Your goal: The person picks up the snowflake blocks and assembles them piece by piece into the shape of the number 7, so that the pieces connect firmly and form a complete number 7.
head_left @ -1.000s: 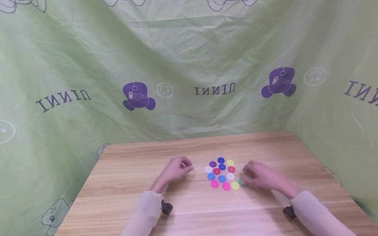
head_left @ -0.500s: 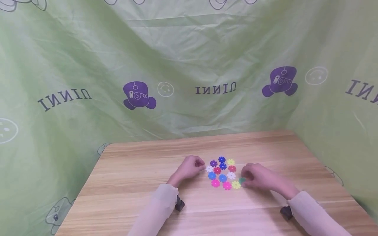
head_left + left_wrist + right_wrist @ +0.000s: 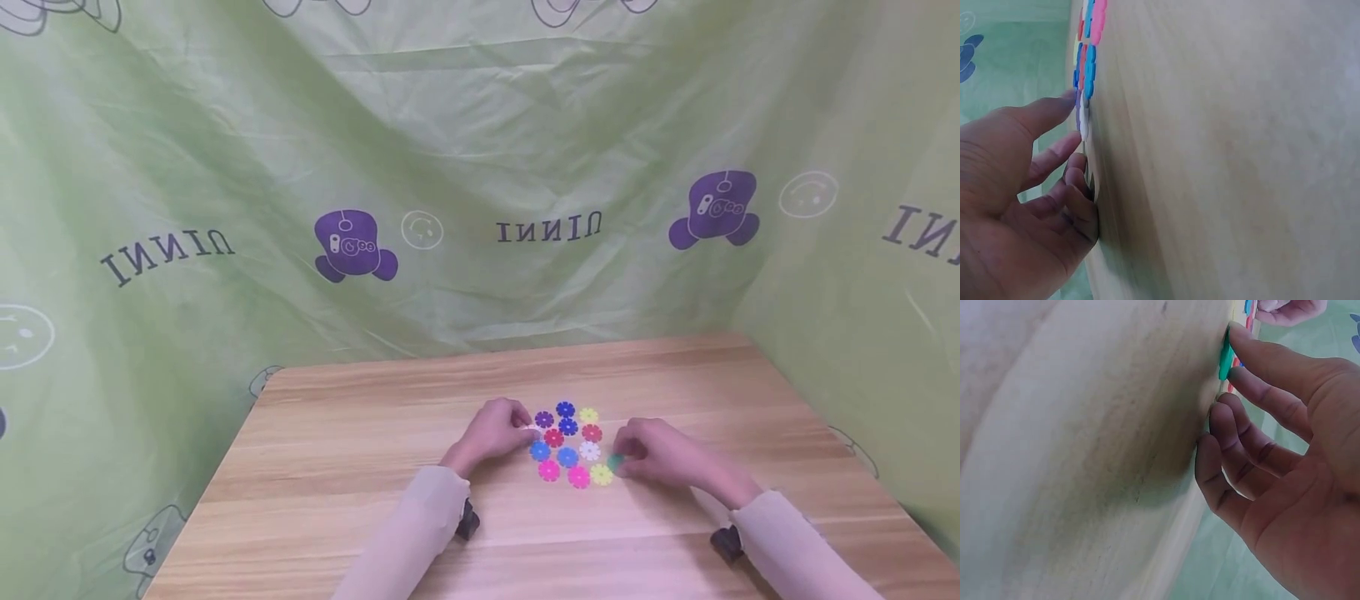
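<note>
Flat notched plastic snowflake discs lie in a cluster on the table. At its left edge my left hand [image 3: 498, 429] has thumb and index finger at opposite edges of a white snowflake disc [image 3: 1084, 122], mostly covered in the head view. A purple disc [image 3: 543, 419] and a light blue disc [image 3: 540, 451] lie close to those fingertips. On the cluster's right side my right hand [image 3: 652, 450] holds a green snowflake disc [image 3: 1225, 359] by its edges between thumb and index finger, low at the tabletop. A yellow disc [image 3: 602, 474] sits just left of the green one.
Between the hands lie dark blue [image 3: 566, 409], red [image 3: 553, 437], pink [image 3: 549, 471] and another white disc [image 3: 590, 451]. The wooden table [image 3: 337, 458] reaches back to a green printed curtain [image 3: 450, 167], which also hangs along both sides.
My left hand has moved right to the white disc at the cluster's left edge. My right hand has barely shifted and stays at the green disc.
</note>
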A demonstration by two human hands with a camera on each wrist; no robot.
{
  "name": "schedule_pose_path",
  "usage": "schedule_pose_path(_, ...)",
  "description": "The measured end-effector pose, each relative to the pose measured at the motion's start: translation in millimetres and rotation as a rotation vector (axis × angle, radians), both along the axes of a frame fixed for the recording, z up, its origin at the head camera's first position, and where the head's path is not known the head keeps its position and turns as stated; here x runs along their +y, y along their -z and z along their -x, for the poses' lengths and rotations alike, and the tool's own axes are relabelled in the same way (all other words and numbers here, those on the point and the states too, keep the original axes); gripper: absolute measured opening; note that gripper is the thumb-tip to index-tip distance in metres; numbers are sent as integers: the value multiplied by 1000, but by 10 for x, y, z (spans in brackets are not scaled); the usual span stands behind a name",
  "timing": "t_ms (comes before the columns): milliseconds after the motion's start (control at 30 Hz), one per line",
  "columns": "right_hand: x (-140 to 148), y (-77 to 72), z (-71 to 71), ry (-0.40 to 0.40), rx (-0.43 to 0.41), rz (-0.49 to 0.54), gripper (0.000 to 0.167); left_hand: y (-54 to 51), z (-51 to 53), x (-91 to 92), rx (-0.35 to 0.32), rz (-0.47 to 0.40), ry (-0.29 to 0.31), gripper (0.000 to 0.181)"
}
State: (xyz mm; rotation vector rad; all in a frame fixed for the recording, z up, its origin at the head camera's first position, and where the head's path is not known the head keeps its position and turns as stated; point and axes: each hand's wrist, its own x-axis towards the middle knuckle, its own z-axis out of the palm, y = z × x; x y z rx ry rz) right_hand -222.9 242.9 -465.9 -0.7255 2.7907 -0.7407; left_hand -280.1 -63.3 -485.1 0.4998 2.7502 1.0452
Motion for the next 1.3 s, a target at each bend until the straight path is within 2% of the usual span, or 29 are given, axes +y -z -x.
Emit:
schedule_pose_path(333,-16,-14,36,29,-67,29,24,-22,-25,28,-47,2,-62,28)
schedule_pose_path(433,-16,-29,67,58,-70,33,23,-41,-18,15,-42,-48,-74,25)
schedule_pose_path(533,-30,-44,100,96,-37,55,21,-56,-35,-22,-31,-130,-92,19)
schedule_pose_path(733,-111,-22,69,111,53,157,16,-59,-178,-112,-130,-295,-144,10)
schedule_pose_path(933,-275,-74,5,117,134,251,17,-106,-306,-186,-218,-402,-199,15)
schedule_pose_path(1167,-534,-217,-79,96,90,385,17,-112,-451,-236,-284,-493,-200,18)
schedule_pose_path(1300,-656,-228,-141,76,55,443,13,-116,-532,-253,-320,-548,-191,20)
